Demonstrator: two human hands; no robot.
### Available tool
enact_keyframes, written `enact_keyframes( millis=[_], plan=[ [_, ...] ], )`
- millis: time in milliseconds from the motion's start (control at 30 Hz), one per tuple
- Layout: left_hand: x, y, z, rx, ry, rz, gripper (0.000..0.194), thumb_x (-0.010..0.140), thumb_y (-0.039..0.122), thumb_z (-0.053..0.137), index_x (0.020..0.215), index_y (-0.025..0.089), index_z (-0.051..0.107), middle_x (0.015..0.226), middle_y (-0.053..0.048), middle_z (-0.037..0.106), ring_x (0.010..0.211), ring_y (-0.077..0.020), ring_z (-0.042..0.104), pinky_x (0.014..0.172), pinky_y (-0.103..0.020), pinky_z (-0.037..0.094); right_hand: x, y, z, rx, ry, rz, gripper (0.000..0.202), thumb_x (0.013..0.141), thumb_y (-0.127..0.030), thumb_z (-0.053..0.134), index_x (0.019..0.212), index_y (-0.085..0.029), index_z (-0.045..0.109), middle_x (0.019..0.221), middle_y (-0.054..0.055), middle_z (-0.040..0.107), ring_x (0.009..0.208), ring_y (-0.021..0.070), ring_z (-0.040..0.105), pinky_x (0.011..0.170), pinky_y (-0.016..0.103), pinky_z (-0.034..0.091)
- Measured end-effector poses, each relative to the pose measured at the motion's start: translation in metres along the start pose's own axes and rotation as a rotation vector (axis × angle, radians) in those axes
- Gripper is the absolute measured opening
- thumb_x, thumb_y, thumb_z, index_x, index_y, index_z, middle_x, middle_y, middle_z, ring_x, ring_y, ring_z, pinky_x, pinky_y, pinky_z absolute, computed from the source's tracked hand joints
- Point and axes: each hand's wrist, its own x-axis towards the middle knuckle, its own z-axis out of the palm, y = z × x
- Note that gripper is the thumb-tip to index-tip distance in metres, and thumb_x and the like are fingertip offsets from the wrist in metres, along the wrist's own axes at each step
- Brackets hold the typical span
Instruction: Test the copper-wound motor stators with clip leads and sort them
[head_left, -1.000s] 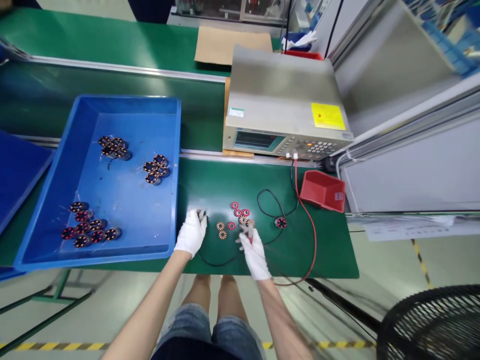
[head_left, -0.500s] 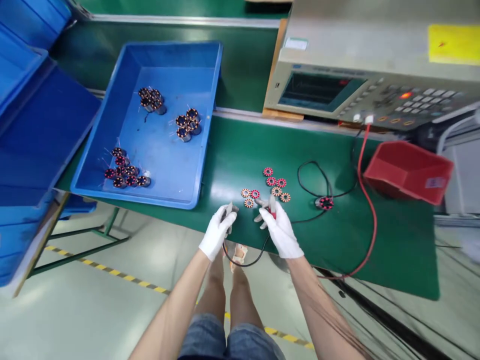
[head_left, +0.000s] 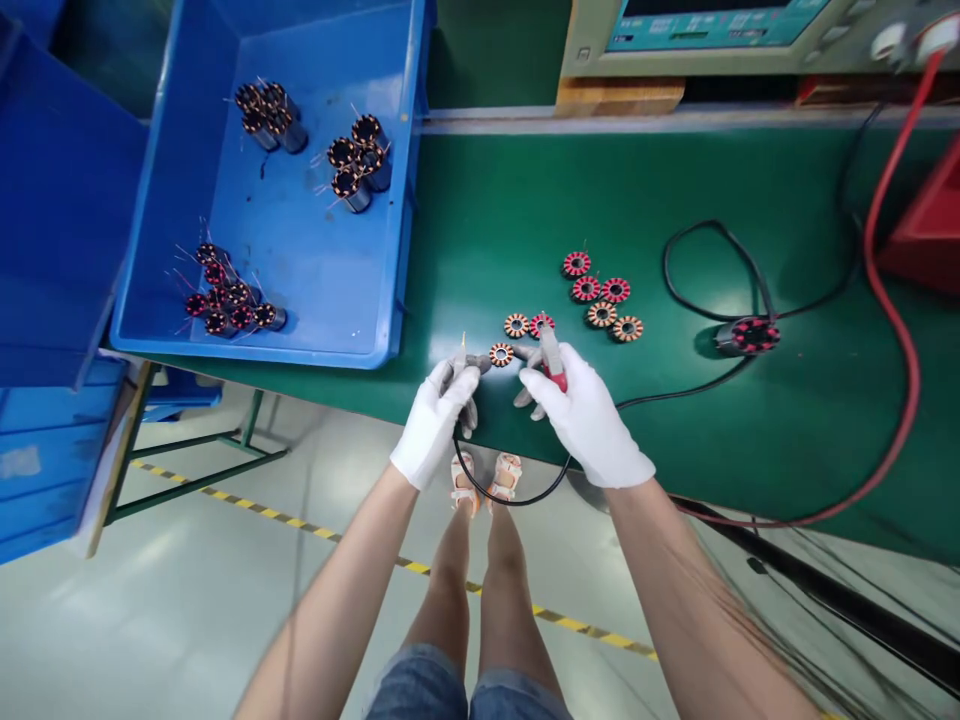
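On the green tabletop (head_left: 487,210), near its front edge and nearer the blue tray (head_left: 334,275) than the right edge, a small orange-wound ring (head_left: 494,353) lies flat between two gloved hands, held by neither as far as can be seen; the left fingertips are so close that touching or apart cannot be told. The left hand (head_left: 433,425) has its grip curled closed on an end of black cable (head_left: 536,498), whose loop hangs out past the front edge; what else it pinches is too small to tell. The right hand (head_left: 592,415) has its grip clenched on a red-handled clip (head_left: 557,376), tip pointing away from the front edge, close to a pink-wound ring (head_left: 541,318). The orange-wound ring looks light and stiff, but its windings are probably the delicate part, so it would be best taken across its outer rim, lightly, since smooth gloves may slide on it. The clip seems hard and is best squeezed at the red handle; the cable looks bendy and springy, liable to tug sideways on whatever holds it
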Motion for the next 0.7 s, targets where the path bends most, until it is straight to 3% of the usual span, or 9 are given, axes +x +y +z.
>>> enact_keyframes(
  millis=[100, 200, 267, 367, 467, 700],
  plan=[
    [0.003, 0.002, -0.011, 0.110, 0.025, 0.041, 0.030, 0.075, 0.040, 0.054, 0.094, 0.017, 0.053, 0.065, 0.003, 0.055, 0.046, -0.0056, 0.043, 0.041, -0.017, 0.032, 0.004, -0.002, 0.002, -0.130, 0.065, -0.045, 0.027, 0.079, -0.040, 0.047, 0.096, -0.019, 0.051, 0.080, 0.001, 0.063, 0.065, 0.0131, 0.059, 0.054, 0.026, 0.045],
    [0.009, 0.004, -0.026, 0.402, 0.010, 0.120, 0.030, 0.072, 0.032, 0.060, 0.099, 0.019, 0.056, 0.083, 0.002, 0.061, 0.067, -0.0091, 0.053, 0.061, -0.021, 0.043, 0.007, 0.000, 0.002, -0.468, 0.372, -0.146, 0.032, 0.076, -0.043, 0.052, 0.097, -0.018, 0.055, 0.084, 0.004, 0.064, 0.073, 0.0167, 0.058, 0.064, 0.029, 0.044],
    [0.014, 0.006, -0.034, 0.625, -0.021, 0.187, 0.032, 0.072, 0.032, 0.061, 0.101, 0.021, 0.058, 0.087, 0.001, 0.064, 0.078, -0.0132, 0.057, 0.074, -0.025, 0.044, 0.008, 0.003, 0.002, -0.648, 0.489, -0.207, 0.039, 0.074, -0.047, 0.054, 0.100, -0.019, 0.056, 0.089, 0.005, 0.064, 0.077, 0.0182, 0.057, 0.064, 0.029, 0.041],
    [0.021, 0.008, -0.041, 0.803, -0.067, 0.254, 0.033, 0.075, 0.030, 0.059, 0.106, 0.022, 0.058, 0.095, 0.000, 0.067, 0.086, -0.0162, 0.060, 0.079, -0.028, 0.045, 0.007, 0.009, 0.003, -0.839, 0.493, -0.263, 0.049, 0.073, -0.057, 0.051, 0.106, -0.021, 0.057, 0.086, 0.005, 0.063, 0.072, 0.0171, 0.055, 0.059, 0.026, 0.035],
    [0.025, 0.010, -0.040, 0.839, -0.118, 0.274, 0.030, 0.076, 0.024, 0.058, 0.107, 0.022, 0.058, 0.097, 0.001, 0.068, 0.088, -0.0150, 0.062, 0.079, -0.024, 0.046, 0.005, 0.013, 0.005, -1.015, 0.485, -0.306, 0.055, 0.076, -0.062, 0.043, 0.109, -0.021, 0.058, 0.077, 0.004, 0.059, 0.065, 0.0150, 0.052, 0.055, 0.026, 0.028],
    [0.028, 0.014, -0.034, 0.905, -0.153, 0.248, 0.029, 0.078, 0.023, 0.058, 0.107, 0.022, 0.058, 0.096, 0.000, 0.069, 0.087, -0.0163, 0.063, 0.076, -0.024, 0.047, 0.002, 0.016, 0.006, -1.119, 0.535, -0.341, 0.047, 0.081, -0.054, 0.040, 0.109, -0.022, 0.059, 0.071, 0.003, 0.054, 0.061, 0.0129, 0.047, 0.054, 0.027, 0.023]
  ],
)
